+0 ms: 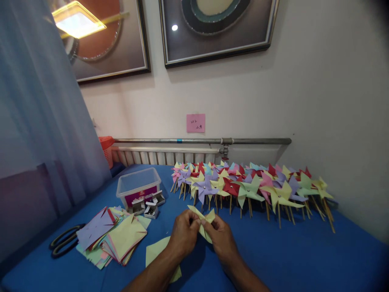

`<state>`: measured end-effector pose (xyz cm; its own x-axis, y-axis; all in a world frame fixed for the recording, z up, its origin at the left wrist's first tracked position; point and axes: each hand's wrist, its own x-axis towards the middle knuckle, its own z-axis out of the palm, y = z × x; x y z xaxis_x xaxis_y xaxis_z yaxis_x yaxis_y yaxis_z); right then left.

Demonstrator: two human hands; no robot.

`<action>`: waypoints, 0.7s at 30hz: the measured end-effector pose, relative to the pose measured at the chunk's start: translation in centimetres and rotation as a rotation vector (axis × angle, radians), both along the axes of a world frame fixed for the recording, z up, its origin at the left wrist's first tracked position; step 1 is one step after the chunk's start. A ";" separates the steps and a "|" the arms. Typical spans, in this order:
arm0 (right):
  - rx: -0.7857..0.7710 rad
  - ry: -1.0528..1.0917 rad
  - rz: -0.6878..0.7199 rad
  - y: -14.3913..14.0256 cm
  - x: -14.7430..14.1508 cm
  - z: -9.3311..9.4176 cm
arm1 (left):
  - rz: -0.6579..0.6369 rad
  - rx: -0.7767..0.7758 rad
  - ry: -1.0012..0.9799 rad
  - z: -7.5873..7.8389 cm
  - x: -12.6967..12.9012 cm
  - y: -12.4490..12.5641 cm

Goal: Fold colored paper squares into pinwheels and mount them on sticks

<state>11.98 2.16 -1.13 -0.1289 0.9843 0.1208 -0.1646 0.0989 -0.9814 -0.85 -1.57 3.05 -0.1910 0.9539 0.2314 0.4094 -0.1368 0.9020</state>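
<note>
Both hands meet over the blue table (pixel 304 255), folding a pale yellow paper pinwheel (pixel 203 219) between them. My left hand (pixel 184 233) pinches its left flaps. My right hand (pixel 221 237) grips the lower right part. Another yellow paper square (pixel 156 251) lies flat on the cloth under my left forearm.
A long row of finished coloured pinwheels on sticks (pixel 252 186) lies along the wall. A stack of cut paper squares (pixel 112 237), black scissors (pixel 63 241), a clear plastic box (pixel 138 186) and small open pin boxes (pixel 150 205) sit at the left. A curtain hangs at far left.
</note>
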 end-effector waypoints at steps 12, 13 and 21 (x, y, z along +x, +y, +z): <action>-0.029 0.128 0.106 0.0 -0.1 0.4 | 0.047 0.055 -0.185 -0.4 0.2 0.3; -0.035 0.129 0.101 0.1 -0.1 0.3 | 0.035 0.064 -0.199 -0.5 0.1 0.3; -0.060 0.092 0.072 0.4 -0.1 -0.1 | -0.013 0.065 -0.273 -0.4 0.2 0.3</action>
